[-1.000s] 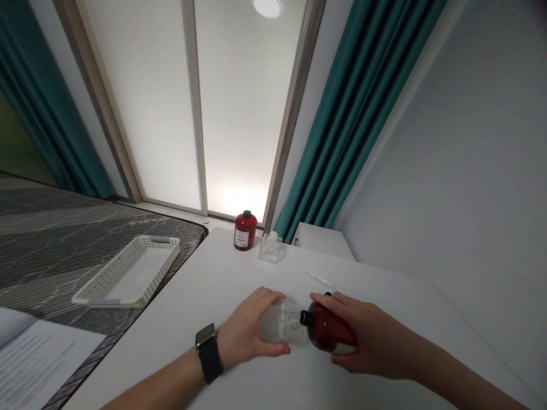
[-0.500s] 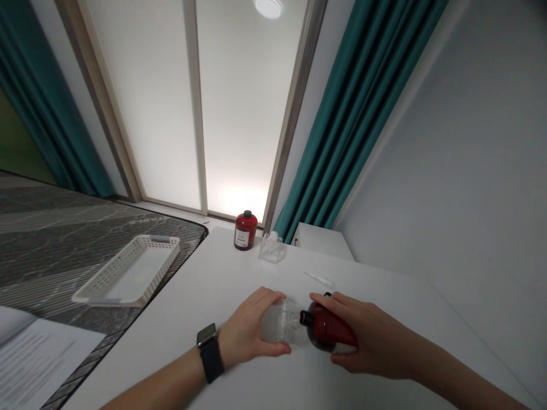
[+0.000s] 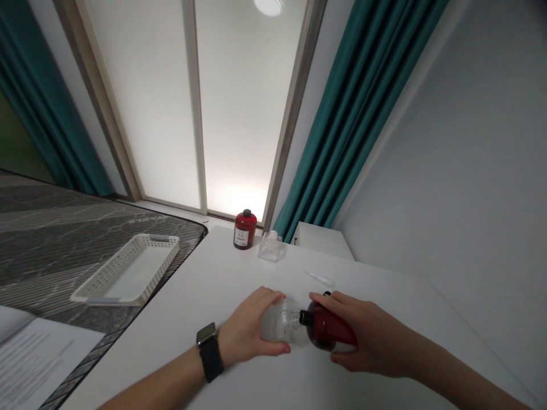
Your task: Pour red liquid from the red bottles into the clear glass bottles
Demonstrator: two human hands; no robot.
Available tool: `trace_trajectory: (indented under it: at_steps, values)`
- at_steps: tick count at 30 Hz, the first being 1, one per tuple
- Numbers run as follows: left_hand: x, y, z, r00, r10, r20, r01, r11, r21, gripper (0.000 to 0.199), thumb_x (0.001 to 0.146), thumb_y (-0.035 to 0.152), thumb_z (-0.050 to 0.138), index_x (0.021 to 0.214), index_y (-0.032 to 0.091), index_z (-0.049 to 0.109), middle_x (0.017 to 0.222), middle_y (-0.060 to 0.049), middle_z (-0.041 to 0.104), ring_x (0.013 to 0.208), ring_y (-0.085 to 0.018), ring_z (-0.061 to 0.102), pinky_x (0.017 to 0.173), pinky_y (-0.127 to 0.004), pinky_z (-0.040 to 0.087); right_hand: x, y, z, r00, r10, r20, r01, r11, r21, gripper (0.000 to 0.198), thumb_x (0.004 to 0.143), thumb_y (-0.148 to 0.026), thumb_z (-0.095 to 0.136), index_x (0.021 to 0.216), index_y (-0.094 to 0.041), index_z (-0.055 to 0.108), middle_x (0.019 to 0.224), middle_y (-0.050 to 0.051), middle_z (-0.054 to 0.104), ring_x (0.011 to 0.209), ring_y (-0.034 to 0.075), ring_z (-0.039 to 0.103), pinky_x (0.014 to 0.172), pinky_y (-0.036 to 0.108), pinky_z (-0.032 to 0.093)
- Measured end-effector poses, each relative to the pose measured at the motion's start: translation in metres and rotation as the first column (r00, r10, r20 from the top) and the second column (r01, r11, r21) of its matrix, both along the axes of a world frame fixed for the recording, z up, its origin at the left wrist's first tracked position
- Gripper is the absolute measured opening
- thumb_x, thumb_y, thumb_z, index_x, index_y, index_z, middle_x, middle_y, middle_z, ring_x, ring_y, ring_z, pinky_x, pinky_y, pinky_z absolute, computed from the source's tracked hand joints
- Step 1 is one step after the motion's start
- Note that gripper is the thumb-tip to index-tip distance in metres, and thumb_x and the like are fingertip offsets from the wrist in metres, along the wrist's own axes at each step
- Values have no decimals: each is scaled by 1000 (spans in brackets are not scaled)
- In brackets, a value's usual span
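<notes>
My left hand (image 3: 256, 324), with a dark watch on its wrist, is wrapped around a clear bottle (image 3: 282, 322) low over the white table (image 3: 205, 296). A dark red bottle (image 3: 327, 324) is gripped in my right hand (image 3: 363, 333) and tilted over on its side. Its black neck (image 3: 305, 318) points left and sits at the clear bottle's mouth; whether the two touch I cannot tell. A thin clear stick-like piece (image 3: 319, 278), perhaps a dropper, lies just beyond my right hand.
Toward the table's far edge stand a red bottle (image 3: 245, 230) with a black cap and white label, and a clear square container (image 3: 271, 247). A white perforated basket (image 3: 128, 273) and printed paper (image 3: 47, 356) lie on the dark patterned surface at left. A white cabinet (image 3: 322, 241) stands behind.
</notes>
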State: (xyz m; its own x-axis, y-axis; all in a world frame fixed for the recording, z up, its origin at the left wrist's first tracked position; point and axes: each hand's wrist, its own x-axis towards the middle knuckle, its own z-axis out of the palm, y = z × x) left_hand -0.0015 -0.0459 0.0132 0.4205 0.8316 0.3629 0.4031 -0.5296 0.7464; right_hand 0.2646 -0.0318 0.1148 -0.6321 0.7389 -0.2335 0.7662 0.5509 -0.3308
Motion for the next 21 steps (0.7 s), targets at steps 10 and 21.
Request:
trace_trajectory:
  at_steps: [10,21]
  values:
    - [1,1,1,1000,-6,-2,6,1000,-28,68,66,37,86,122,22,51,112,-7,60,103,-27,57,92,-42,48,0,1,0,1000,-7,17,7,1000,-8,93,67,-27,75,151,-29,34,121,9,62,100,28,63,85,36,48]
    - [1,1,-1,1000,-7,-1,7,1000,-23,70,65,34,87,123,21,50,114,-7,60,103,-27,57,92,-41,48,2,1,-3,1000,1,4,-1,1000,14,91,68,-28,75,150,-30,35,122,9,61,99,28,63,85,37,48]
